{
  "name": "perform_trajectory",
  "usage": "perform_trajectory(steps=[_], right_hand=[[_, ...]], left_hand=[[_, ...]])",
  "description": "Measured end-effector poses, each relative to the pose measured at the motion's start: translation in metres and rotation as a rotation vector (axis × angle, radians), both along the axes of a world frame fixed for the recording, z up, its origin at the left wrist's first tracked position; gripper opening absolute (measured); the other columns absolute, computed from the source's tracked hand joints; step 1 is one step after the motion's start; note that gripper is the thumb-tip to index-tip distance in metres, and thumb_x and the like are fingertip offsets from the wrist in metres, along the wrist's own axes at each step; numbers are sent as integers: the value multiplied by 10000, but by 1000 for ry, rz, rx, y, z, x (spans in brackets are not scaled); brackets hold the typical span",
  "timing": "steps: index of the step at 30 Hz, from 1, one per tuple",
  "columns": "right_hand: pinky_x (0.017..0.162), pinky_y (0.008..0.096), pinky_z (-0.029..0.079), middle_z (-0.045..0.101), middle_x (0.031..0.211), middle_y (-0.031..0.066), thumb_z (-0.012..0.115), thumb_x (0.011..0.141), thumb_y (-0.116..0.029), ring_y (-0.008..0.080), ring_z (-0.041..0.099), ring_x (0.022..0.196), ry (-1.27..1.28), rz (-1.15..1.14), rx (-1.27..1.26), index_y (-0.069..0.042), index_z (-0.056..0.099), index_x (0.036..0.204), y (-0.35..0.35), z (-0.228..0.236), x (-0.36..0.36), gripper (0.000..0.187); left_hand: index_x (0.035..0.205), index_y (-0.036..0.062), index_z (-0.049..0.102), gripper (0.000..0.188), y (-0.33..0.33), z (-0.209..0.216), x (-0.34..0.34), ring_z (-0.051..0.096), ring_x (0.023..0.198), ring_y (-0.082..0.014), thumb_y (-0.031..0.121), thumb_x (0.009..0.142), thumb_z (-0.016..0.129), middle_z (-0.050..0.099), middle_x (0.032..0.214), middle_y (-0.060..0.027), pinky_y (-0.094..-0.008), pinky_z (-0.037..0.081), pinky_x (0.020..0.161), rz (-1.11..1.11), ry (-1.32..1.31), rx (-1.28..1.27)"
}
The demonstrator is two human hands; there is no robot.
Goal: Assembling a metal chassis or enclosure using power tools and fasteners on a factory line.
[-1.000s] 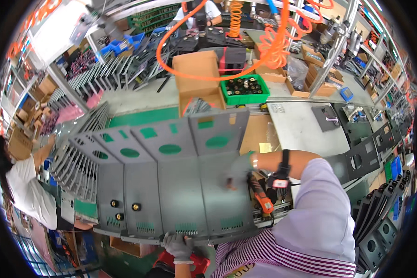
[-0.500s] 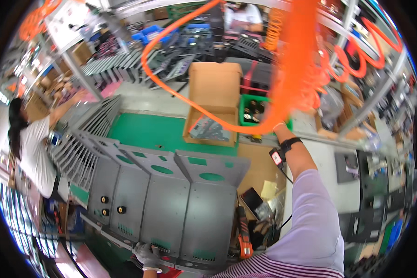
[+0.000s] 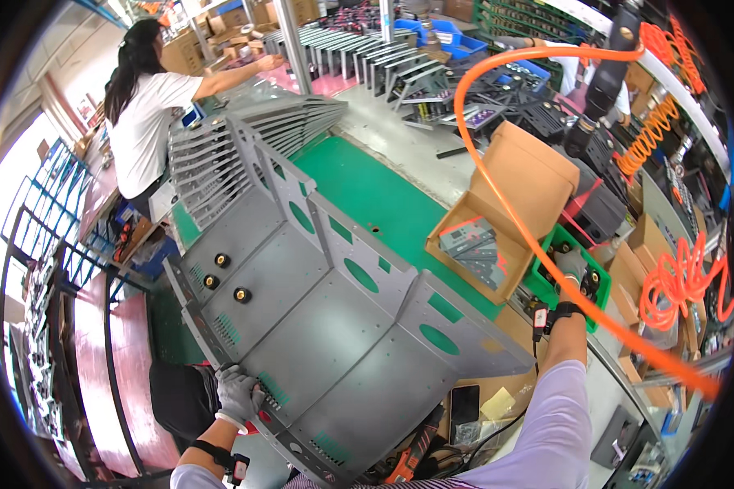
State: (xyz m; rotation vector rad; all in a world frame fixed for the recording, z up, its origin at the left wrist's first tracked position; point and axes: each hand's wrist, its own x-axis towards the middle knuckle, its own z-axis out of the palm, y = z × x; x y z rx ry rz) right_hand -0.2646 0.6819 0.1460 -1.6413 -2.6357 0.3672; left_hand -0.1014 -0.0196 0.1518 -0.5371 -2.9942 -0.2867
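Head view: a green tabletop point(image 3: 357, 181) carries grey metal panels point(image 3: 359, 354), a green bin point(image 3: 537, 284) at their right. The left hand point(image 3: 238, 393) curls its fingers over the panels' near edge; the right hand point(image 3: 573, 269) is inside the bin, its fingers' grip impossible to tell. Three black round parts point(image 3: 241, 295) sit untouched on the panels.

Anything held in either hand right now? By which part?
Left hand: at the near edge of a gray metal panel, by its slots; whether it grips can't be told. Right hand: inside the green bin; any hold is hidden.
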Motion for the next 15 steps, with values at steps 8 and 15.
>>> perform_trajectory(steps=[8,15], right_hand=[[832,487,432,359,1202,248,663,698,-295,393,482,1042,84,-78,11,-161,369,1245,6,-6,-11,636],[854,416,428,392,1155,290,671,651,-245,415,491,989,151,112,35,-124,438,1186,25,-25,0,595]], left_hand=[[626,83,603,123,1,3,0,555,761,-256,174,558,555,578,602,-64,-372,356,859,15,3,-34],[604,85,587,111,0,6,3,552,745,-254,183,560,560,575,606,-70,-365,357,857,73,-30,-4]])
